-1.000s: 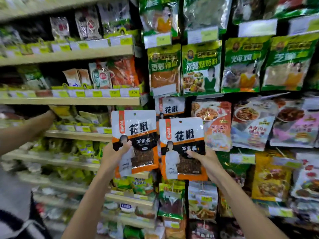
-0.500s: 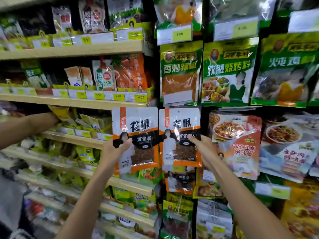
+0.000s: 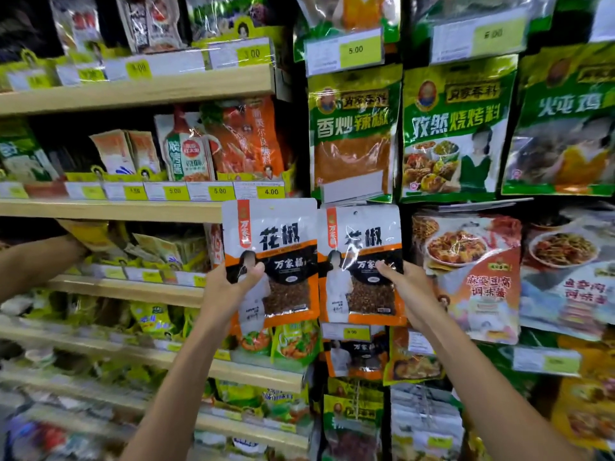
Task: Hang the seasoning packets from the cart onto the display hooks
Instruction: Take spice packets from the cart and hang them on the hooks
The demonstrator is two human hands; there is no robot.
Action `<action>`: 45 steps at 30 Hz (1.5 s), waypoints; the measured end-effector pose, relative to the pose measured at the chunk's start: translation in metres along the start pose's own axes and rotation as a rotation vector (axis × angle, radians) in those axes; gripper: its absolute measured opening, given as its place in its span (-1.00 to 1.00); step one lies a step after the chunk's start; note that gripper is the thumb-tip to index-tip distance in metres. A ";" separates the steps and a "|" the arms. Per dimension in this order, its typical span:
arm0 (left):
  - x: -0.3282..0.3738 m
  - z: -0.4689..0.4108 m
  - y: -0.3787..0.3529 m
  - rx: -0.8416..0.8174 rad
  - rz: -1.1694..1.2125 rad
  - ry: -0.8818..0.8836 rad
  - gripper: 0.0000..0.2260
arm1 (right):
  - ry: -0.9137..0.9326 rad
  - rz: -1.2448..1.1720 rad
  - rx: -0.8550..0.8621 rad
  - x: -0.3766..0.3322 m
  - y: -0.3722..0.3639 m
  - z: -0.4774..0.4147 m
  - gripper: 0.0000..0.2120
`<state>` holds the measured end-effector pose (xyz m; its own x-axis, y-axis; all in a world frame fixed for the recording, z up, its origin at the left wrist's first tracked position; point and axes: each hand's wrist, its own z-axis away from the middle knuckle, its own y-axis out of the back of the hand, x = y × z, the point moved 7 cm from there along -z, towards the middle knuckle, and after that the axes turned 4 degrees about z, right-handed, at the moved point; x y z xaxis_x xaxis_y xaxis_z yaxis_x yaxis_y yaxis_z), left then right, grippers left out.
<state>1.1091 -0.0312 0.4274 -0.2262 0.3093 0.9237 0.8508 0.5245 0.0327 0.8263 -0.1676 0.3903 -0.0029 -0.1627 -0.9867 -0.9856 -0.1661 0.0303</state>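
I hold two white, orange and black seasoning packets up against the display. My left hand [image 3: 229,287] grips the left packet [image 3: 276,247] by its lower left side, thumb across the front. My right hand [image 3: 407,291] grips the right packet [image 3: 357,241] at its lower right, and that packet's top lies just below the green chilli packet [image 3: 354,134] in the hook column. The hook itself is hidden behind the packets. Another packet of the same kind [image 3: 354,359] hangs lower, under a price tag [image 3: 346,331].
Wooden shelves [image 3: 139,89] with price labels and small packets fill the left. Hanging green and red packets [image 3: 456,128] crowd the right. Another person's arm [image 3: 36,261] reaches into the middle shelf at the left edge. No cart is in view.
Both packets have risen and come closer to the display. The right packet has moved up against the hook column under the green chilli packet. Both hands keep their hold.
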 end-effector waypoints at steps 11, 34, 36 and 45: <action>-0.009 -0.010 -0.009 -0.074 0.075 0.024 -0.88 | -0.040 -0.013 0.069 0.003 -0.007 -0.017 -0.83; -0.014 0.017 -0.103 -0.327 0.094 0.146 -0.70 | 0.019 0.011 0.036 -0.005 -0.032 0.040 -0.35; -0.001 0.013 -0.104 -0.312 0.024 0.019 -0.85 | 0.011 -0.013 0.041 -0.004 -0.023 0.039 -0.50; 0.079 -0.039 -0.055 0.371 -0.820 -0.907 -0.79 | -0.003 0.061 0.092 -0.001 -0.005 0.026 -0.49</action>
<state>1.0627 -0.0665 0.5138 -0.9858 0.1428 0.0883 0.1593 0.9616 0.2234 0.8271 -0.1408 0.3871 -0.0641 -0.1672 -0.9838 -0.9949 -0.0656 0.0760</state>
